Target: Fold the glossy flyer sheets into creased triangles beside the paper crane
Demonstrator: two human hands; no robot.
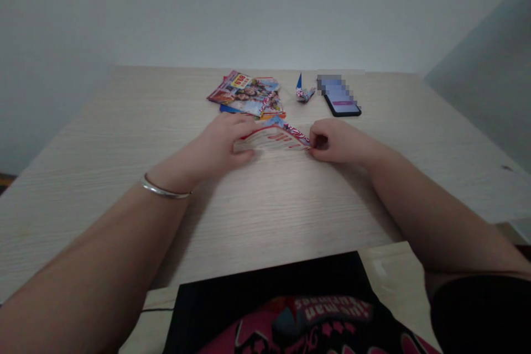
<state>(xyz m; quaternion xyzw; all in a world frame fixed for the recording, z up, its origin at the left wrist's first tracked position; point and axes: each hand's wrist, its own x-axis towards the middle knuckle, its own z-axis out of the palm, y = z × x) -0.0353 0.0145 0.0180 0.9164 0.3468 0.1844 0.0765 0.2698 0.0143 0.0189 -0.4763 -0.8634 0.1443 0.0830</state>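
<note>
A folded sheet of printed paper (274,137), white with red lettering, lies on the pale wooden table (124,138) between my hands. My left hand (222,146) rests on its left end with fingers curled over the fold and the thumb beneath. My right hand (332,141) is closed in a pinch on the paper's pointed right corner. A silver bangle (164,190) circles my left wrist.
Behind the paper lies a loose pile of colourful leaflets (248,94). A small folded paper crane (304,91) stands to their right, beside a black phone (342,102) with a lit screen. A plain wall rises behind the table.
</note>
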